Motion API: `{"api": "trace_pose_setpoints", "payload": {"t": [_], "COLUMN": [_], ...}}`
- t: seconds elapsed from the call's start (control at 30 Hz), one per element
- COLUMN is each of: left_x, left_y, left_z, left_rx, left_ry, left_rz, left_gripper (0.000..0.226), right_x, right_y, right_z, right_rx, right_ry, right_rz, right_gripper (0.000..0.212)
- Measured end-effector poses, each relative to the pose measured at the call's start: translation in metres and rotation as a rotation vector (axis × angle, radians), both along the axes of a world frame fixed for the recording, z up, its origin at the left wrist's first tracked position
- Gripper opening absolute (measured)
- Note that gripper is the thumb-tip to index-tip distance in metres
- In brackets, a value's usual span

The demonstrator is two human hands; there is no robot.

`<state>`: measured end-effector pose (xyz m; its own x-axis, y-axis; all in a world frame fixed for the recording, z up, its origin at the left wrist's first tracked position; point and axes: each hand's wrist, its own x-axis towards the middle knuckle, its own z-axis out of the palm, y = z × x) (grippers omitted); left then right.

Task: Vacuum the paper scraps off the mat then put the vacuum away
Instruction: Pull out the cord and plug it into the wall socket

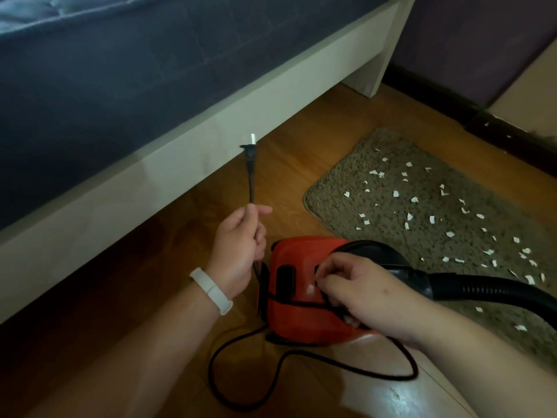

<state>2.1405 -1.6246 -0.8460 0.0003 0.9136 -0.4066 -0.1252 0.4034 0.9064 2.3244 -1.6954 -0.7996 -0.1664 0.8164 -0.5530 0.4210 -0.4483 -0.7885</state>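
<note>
Here, you are working low over a glossy wooden floor [301, 137]. A pale bed frame [150, 182] is running past your left hand on its far side and carrying a dark mattress [105, 86]. Beyond your right hand, a shaggy brown mat [346, 188] is lying flat on the floor, with white paper scraps [395, 193] lying scattered all over it. The red vacuum [295, 257] is sitting on the floor between your hands, just short of the mat's near edge. Its black hose [488, 289] is running off past your right wrist.

Your left hand [238, 245], with a white wristband [211, 289] on its wrist, is closing its fingers round the black cord [217, 351] and holding the plug [249, 152] upright above the fist. Your right hand [361, 294] is resting on the vacuum, its fingers curling down round the cord where it is crossing the red body. The slack is looping on the floor below both wrists.
</note>
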Motion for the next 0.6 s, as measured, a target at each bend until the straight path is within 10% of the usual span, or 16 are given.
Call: {"api": "trace_pose_setpoints", "payload": {"t": [0.37,0.6], "left_x": [0.07,0.086], "left_y": [-0.033,-0.049], "left_z": [0.052,0.108], "left_rx": [0.084,-0.09], "left_ry": [-0.127,-0.002], "left_rz": [-0.284,-0.367], "left_gripper": [0.032,0.038], "right_x": [0.006,0.003], "right_y": [0.043,0.047], "right_z": [0.042,0.098], "right_rx": [0.369,0.164], "right_ry": [0.168,0.462], "right_rz": [-0.496,-0.684], "right_gripper": [0.035,0.028]}}
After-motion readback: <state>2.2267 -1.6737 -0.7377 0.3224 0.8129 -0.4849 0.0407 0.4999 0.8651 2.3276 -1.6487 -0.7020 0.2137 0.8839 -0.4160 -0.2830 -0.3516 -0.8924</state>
